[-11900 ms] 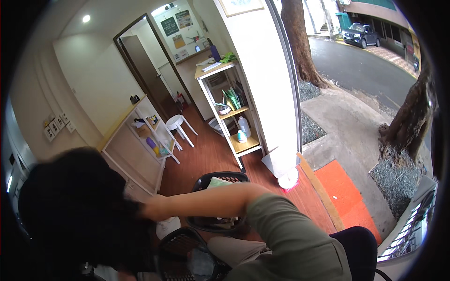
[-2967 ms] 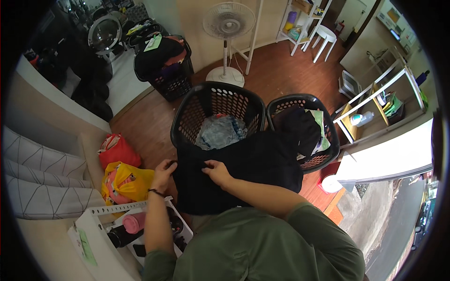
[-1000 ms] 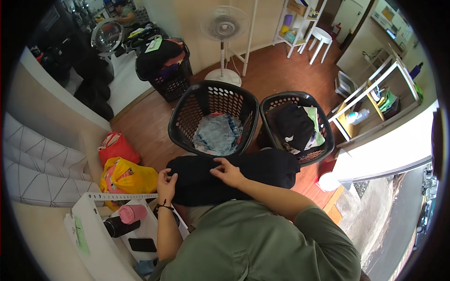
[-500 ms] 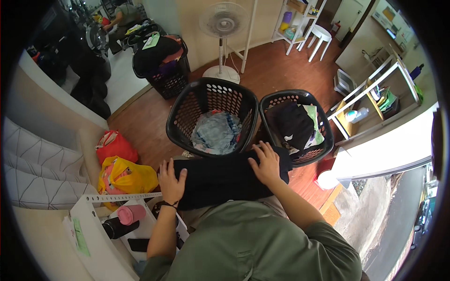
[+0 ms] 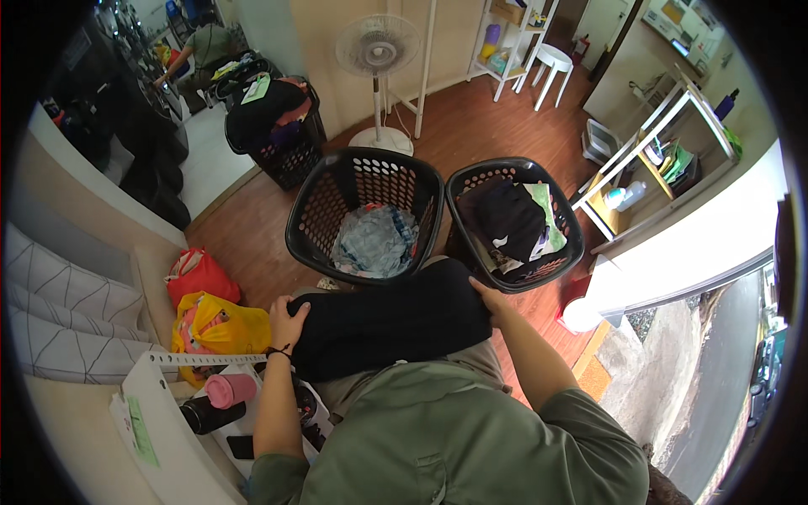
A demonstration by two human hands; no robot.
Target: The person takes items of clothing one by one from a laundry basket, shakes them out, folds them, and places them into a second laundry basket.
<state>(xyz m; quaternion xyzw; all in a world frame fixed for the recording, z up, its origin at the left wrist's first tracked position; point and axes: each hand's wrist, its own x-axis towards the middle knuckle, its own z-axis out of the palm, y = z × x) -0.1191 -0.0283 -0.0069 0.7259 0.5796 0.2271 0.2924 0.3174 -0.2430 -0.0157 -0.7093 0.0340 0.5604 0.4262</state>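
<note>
A folded black garment lies across my lap as a long, thick rectangle. My left hand grips its left end, with the thumb on top. At the opposite end my right hand holds the edge, most of its fingers hidden behind the cloth. Just beyond my knees stands a black laundry basket with crumpled pale blue clothes at its bottom. To its right, a second black basket holds folded dark clothes and a light green and white piece.
At left are red and yellow bags, beside a white shelf with a pink-lidded tumbler and phone. Ahead stand a full basket, fan and stool. Another person works at far left.
My hands have gone from lying spread on top of the black garment to gripping its two ends. The right hand moved outward to the right edge. The view has shifted slightly.
</note>
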